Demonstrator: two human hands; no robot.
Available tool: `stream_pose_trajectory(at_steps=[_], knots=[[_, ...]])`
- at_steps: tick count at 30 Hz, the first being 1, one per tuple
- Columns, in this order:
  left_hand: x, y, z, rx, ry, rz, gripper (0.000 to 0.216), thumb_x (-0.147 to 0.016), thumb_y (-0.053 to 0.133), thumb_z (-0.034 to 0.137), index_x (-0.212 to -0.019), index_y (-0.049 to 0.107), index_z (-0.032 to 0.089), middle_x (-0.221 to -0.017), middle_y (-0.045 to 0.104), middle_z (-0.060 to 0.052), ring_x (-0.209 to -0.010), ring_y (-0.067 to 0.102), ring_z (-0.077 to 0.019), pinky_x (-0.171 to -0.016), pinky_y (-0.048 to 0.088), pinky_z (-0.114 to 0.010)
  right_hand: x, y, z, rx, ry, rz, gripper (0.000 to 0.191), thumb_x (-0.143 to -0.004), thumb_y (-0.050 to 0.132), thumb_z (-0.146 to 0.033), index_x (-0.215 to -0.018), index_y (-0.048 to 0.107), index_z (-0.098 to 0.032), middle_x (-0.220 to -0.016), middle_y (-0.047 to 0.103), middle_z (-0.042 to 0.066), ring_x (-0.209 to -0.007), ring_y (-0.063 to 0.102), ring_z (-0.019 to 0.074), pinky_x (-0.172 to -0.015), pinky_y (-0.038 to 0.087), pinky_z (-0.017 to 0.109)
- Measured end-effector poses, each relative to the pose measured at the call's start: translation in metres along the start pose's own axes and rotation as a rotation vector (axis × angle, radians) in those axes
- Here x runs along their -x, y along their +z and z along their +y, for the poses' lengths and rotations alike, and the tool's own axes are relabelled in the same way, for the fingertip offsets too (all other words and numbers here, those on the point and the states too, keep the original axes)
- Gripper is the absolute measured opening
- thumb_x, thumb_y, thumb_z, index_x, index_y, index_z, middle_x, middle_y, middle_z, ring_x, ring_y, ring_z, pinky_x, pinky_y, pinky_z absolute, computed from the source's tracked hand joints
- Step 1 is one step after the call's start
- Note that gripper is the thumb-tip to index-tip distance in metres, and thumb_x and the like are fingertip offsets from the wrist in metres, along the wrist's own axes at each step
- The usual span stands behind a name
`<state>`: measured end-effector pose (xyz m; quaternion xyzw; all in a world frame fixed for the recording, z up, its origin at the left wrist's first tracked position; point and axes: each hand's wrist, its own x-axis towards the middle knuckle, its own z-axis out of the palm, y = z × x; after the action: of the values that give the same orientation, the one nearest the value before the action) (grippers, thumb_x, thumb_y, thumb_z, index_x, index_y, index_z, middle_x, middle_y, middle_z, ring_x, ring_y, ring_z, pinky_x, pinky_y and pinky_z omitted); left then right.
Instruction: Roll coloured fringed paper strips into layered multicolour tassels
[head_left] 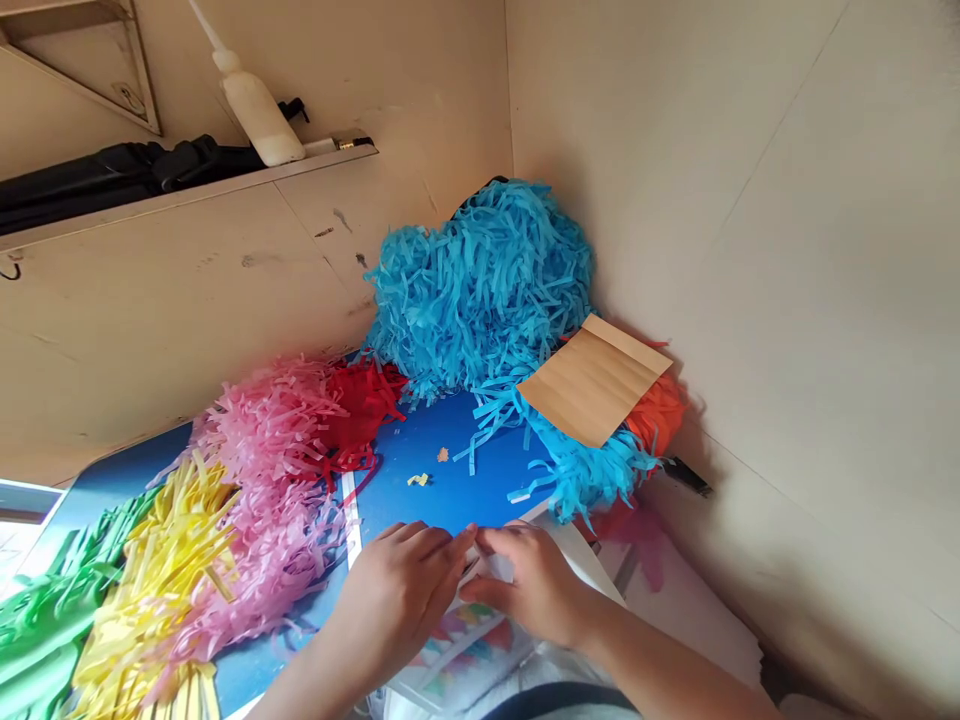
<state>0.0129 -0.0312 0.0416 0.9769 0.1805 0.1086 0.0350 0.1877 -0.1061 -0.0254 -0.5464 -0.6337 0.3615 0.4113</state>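
Observation:
In the head view, my left hand (409, 580) and my right hand (529, 580) meet at the lower middle, fingertips almost touching. Both are closed in a pinch at the upper edge of a translucent plastic bag (480, 660). Red, green and orange coloured shapes show through the bag below my fingers; whether they are printed or inside is unclear. What exactly lies between the fingertips is partly hidden. Just beyond my hands, two small paper scraps (420, 480) lie on the blue tabletop (427, 430).
A large heap of blue paper fringe (487, 290) fills the corner. A brown paper envelope (596, 385) rests on blue and orange fringe (660, 410) at right. Pink (270, 420), red (360, 400), yellow (165, 560) and green fringe (67, 600) lie leftward. A squeeze bottle (262, 110) stands on the wall shelf (202, 190).

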Motion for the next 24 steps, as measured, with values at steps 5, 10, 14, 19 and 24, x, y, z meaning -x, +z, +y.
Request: stream_pose_trajectory(at_steps=[5,10,14,19,24], knots=[[0.001,-0.005,0.005,-0.112,0.031,0.002,0.028,-0.1,0.041,0.024,-0.106,0.067,0.018,-0.072,0.069,-0.004,-0.059,0.06,-0.0181,-0.054,0.045,-0.031,0.004,0.001,-0.004,0.012,-0.039,0.026,0.012,-0.082,0.072,-0.03,-0.083,0.066,-0.02,-0.076,0.068,0.001,-0.073,0.061,0.0189,-0.067,0.038,0.027],[0.003,-0.015,0.016,-0.083,0.032,-0.032,0.037,-0.103,0.032,0.032,-0.12,0.061,0.017,-0.076,0.07,-0.004,-0.061,0.059,-0.0172,-0.055,0.047,-0.032,0.009,0.003,-0.005,0.024,-0.032,0.037,0.016,-0.08,0.075,-0.033,-0.08,0.066,-0.02,-0.076,0.069,0.002,-0.074,0.063,0.0204,-0.067,0.043,0.028],[0.011,-0.004,0.023,-0.269,0.059,0.049,0.045,-0.104,0.029,0.034,-0.125,0.057,0.006,-0.095,0.076,-0.012,-0.068,0.066,-0.0201,-0.06,0.051,-0.036,0.012,0.007,0.0,-0.015,-0.031,0.095,0.04,-0.082,0.075,-0.034,-0.12,0.064,-0.022,-0.094,0.074,0.005,-0.086,0.068,0.0232,-0.077,0.051,0.03],[0.025,0.014,0.021,-0.323,0.039,0.131,0.038,-0.104,0.03,0.021,-0.119,0.061,0.005,-0.108,0.076,-0.013,-0.079,0.073,-0.0191,-0.064,0.054,-0.032,0.01,0.007,0.011,0.077,-0.385,0.226,0.035,-0.098,0.056,-0.03,-0.133,0.057,-0.027,-0.11,0.073,0.006,-0.096,0.069,0.0211,-0.082,0.053,0.033],[0.043,0.02,0.009,-0.24,-0.128,0.229,0.033,-0.104,0.037,0.029,-0.111,0.066,0.014,-0.091,0.08,-0.004,-0.063,0.071,-0.0134,-0.054,0.052,-0.024,0.006,0.002,0.018,0.073,-0.304,0.243,0.021,-0.098,0.055,-0.031,-0.113,0.069,-0.025,-0.102,0.075,0.005,-0.091,0.071,0.02,-0.079,0.055,0.032]])
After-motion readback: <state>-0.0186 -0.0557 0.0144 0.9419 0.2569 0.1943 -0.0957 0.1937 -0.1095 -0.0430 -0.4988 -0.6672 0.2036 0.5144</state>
